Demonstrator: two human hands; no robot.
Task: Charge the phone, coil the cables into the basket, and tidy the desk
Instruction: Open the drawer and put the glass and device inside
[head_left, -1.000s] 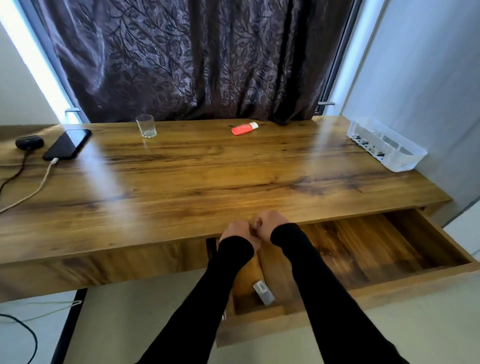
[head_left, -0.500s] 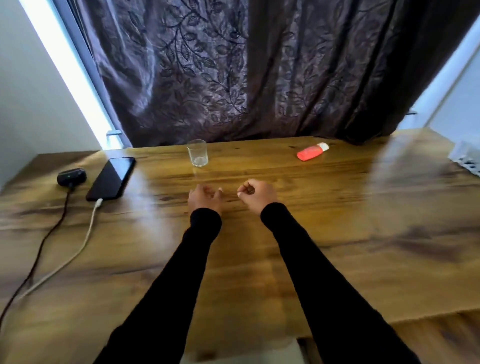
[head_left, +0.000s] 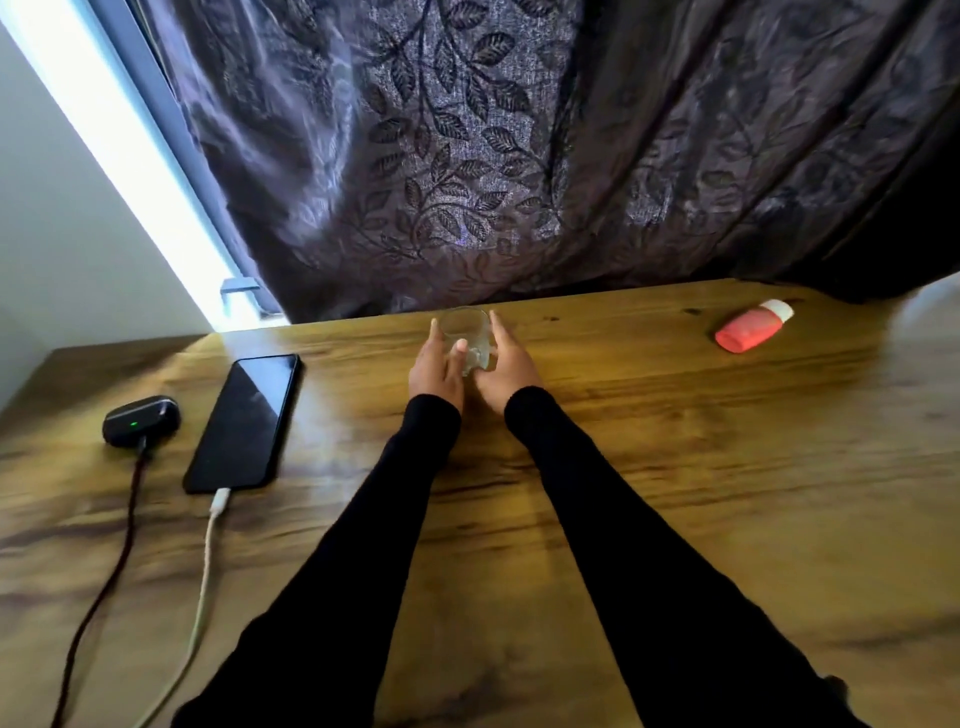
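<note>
A small clear glass (head_left: 466, 328) stands near the desk's far edge, in front of the curtain. My left hand (head_left: 435, 366) holds its left side, with the thumb laid across its front. My right hand (head_left: 506, 366) cups its right side, fingers lying along the wall. A black phone (head_left: 244, 422) lies face up at the left with a white cable (head_left: 210, 551) plugged into its near end. Left of it sits a black earbud case (head_left: 140, 420) with a green light, a dark cable (head_left: 120, 525) running from it toward the near edge. No basket is in view.
A red tube with a white cap (head_left: 750, 327) lies at the far right of the wooden desk (head_left: 701, 493). A dark leaf-patterned curtain (head_left: 493, 156) hangs right behind the desk. The wall and a bright window strip are at the left.
The view swung from the open drawer up to the desk's far left part. Both hands rose from the drawer, crossed the desktop and closed in around the glass.
</note>
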